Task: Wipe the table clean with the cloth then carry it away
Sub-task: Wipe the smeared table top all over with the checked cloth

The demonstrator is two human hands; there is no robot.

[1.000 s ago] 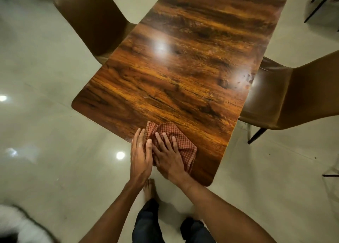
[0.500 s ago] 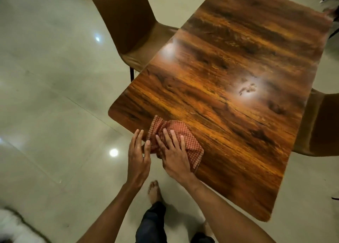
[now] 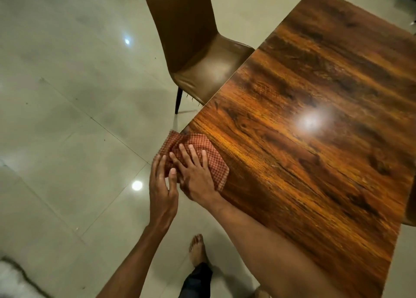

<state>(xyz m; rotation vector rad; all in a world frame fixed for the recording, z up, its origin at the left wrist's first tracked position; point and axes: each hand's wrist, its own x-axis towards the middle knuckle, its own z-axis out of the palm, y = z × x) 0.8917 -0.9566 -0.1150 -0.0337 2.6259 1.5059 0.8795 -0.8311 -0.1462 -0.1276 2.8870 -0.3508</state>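
Biggest thing here is the floor (image 3: 67, 108), big glossy pale tiles with thin grout lines and a couple of round light reflections on them. Next up the table (image 3: 315, 162), a long rectangular top with rounded corners, dark and orange woodgrain, really shiny finish with one bright glare spot on it. Tucked against its far-left edge is a chair (image 3: 191, 43), smooth brown leather-looking shell with a curved back, slim dark leg showing underneath.

The cloth (image 3: 211, 156) is a small red-and-cream checked rag, woven texture, bunched and folded, sitting right on the near-left corner of the table with part of it hanging past the edge.

Right hand (image 3: 193, 174) is flat on top of the cloth, fingers spread, palm pressing it down onto the wood. Left hand (image 3: 162, 189) is just off the table edge beside it, fingers straight and open, touching the overhanging bit of cloth and the right hand's thumb side, not gripping anything.

A bare foot (image 3: 197, 250) and dark trouser leg show below on the tile.
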